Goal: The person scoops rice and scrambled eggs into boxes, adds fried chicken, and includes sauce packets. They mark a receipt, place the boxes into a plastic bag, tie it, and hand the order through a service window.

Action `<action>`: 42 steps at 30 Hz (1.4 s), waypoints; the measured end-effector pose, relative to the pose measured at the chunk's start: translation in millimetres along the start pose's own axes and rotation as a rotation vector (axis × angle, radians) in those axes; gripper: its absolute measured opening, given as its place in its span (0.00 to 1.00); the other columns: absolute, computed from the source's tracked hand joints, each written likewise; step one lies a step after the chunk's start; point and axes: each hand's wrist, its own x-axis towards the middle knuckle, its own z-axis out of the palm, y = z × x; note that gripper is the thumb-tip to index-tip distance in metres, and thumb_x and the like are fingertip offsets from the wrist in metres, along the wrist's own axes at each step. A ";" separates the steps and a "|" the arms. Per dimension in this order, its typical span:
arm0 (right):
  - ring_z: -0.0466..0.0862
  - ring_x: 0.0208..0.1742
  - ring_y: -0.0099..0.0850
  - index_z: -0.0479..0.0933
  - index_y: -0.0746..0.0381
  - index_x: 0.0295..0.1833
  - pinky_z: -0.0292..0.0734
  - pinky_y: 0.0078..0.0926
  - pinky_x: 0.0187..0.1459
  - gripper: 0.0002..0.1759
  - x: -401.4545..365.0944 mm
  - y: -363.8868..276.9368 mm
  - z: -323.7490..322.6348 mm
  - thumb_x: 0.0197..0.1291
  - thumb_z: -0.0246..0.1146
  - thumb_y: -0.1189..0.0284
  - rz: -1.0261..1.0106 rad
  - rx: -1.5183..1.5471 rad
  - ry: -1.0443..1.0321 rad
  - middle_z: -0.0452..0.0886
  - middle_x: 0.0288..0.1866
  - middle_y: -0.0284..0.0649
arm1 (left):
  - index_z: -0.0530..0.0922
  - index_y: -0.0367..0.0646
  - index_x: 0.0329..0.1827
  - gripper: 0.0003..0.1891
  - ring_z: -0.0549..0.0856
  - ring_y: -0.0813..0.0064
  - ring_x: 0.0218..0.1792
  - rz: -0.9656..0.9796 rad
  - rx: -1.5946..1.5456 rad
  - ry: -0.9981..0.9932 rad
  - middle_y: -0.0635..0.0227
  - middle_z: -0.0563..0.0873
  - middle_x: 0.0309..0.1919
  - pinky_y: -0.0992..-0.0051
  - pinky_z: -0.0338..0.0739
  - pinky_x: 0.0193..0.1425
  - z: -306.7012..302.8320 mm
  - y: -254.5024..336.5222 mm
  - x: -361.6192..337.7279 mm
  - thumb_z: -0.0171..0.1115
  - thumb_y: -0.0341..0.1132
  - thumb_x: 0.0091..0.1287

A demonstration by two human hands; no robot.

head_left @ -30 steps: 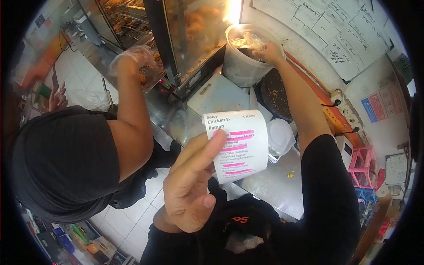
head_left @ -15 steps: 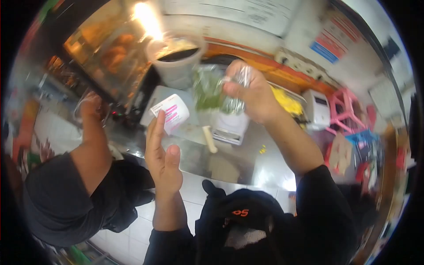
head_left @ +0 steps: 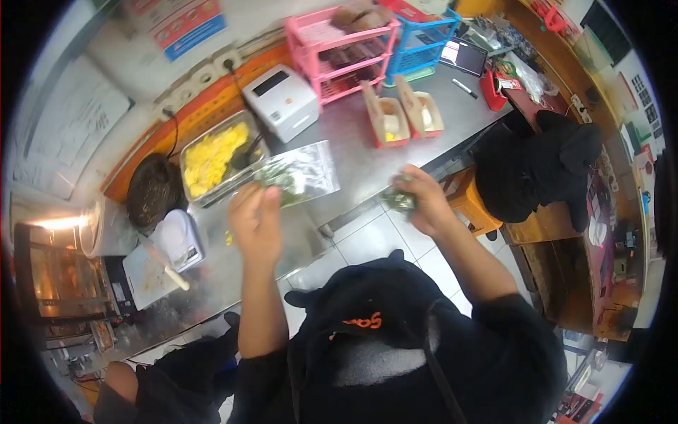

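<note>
My left hand (head_left: 256, 226) pinches a clear plastic bag (head_left: 318, 169) with green leaves inside, held above the steel counter's front part. Its fingers are closed along the near end of the bag. Off to the right, my right hand (head_left: 427, 203) is closed around a small green bundle (head_left: 400, 201), which looks like leaves in clear plastic; blur hides the detail. Ahead of the hands, two open red and beige food boxes (head_left: 387, 121) with food in them stand on the counter. Behind the bag lies a metal tray of yellow food (head_left: 215, 159).
A white label printer (head_left: 281, 102) stands beside a pink rack (head_left: 339, 63) and a blue rack (head_left: 424, 35). A scale (head_left: 176, 240), a cutting board (head_left: 145, 279) and a knife (head_left: 176, 278) sit at left. A seated person (head_left: 530, 169) is at right; another person (head_left: 173, 385) is at lower left.
My view has turned right, toward the racks and food boxes. The left hand, earlier spread by a white card with pink print, now grips a clear bag; the card is out of sight.
</note>
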 end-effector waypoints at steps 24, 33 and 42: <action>0.71 0.30 0.21 0.70 0.59 0.51 0.67 0.24 0.29 0.14 284.5 -151.6 -311.4 0.64 0.60 0.65 -0.581 -0.534 0.766 0.72 0.33 0.31 | 0.80 0.43 0.54 0.21 0.77 0.66 0.53 0.258 0.557 -0.151 0.64 0.83 0.49 0.59 0.61 0.56 272.0 -40.7 69.8 0.65 0.38 0.56; 0.78 0.41 0.25 0.74 0.58 0.47 0.76 0.23 0.42 0.11 235.5 17.5 -117.8 0.59 0.61 0.78 -0.259 -0.639 -0.413 0.76 0.41 0.33 | 0.79 0.38 0.57 0.21 0.82 0.60 0.45 -0.427 0.678 0.563 0.56 0.82 0.51 0.63 0.71 0.49 12.5 -76.8 -130.4 0.61 0.28 0.59; 0.76 0.59 0.33 0.63 0.66 0.64 0.72 0.33 0.63 0.27 192.7 153.6 359.9 0.60 0.64 0.78 0.261 -0.198 -0.792 0.73 0.52 0.41 | 0.76 0.35 0.61 0.24 0.80 0.70 0.38 -0.392 0.528 1.104 0.52 0.80 0.52 0.77 0.74 0.40 -5.3 -58.1 -117.0 0.61 0.21 0.59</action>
